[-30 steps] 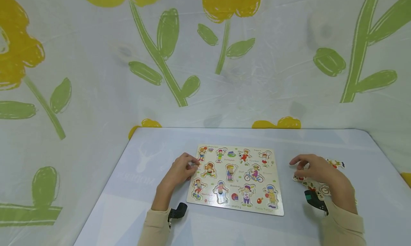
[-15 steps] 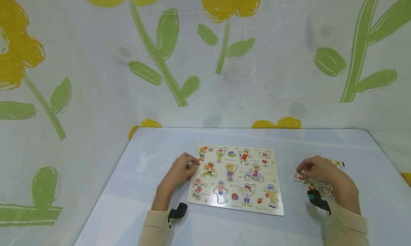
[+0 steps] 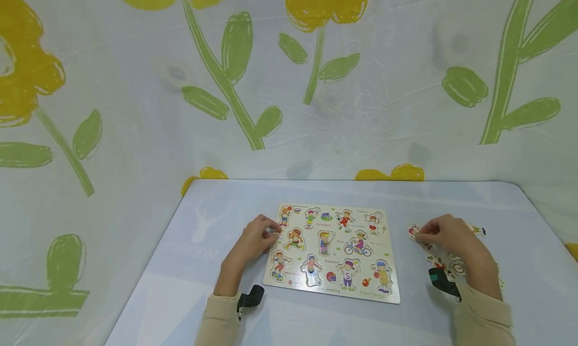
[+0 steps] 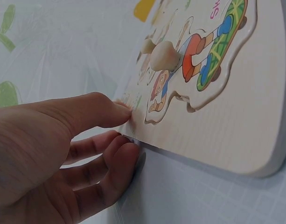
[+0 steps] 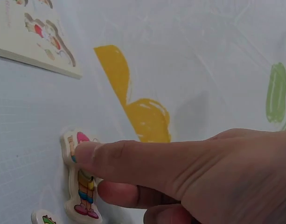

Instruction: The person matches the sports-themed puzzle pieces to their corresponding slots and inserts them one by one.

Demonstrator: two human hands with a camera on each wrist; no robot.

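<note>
A: Hands, quick?
B: Left hand (image 3: 255, 237) has thumb on the near face and fingers curled at the side edge of the puzzle board (image 3: 311, 245), a light pinch. Right hand (image 3: 449, 236) nearly closed, thumb and fingertips pinching a pink-topped figure piece (image 5: 85, 186).
A: Where's that?
B: Off the board, to its right, just beyond the other loose pieces, including a bicycle piece (image 3: 457, 268). Lifted or touching the table (image 3: 280, 326)? Can't really tell; the wrist view is tilted and the thumb hides its upper part.
A: Risks?
B: Slip, I'd say. The grip's at one end, so the piece could swing or twist if the pinch loosens. Dragged low, it might knock the loose pieces.
A: Board side?
B: Only an edge is held. A hard push far from those fingers could slide or pivot it. Knobs like the skateboarder's wooden knob (image 4: 164, 56) stick up, so a low pass could snag one. A piece turned wrong would probably jam on a recess (image 5: 45, 36) rim.
</note>
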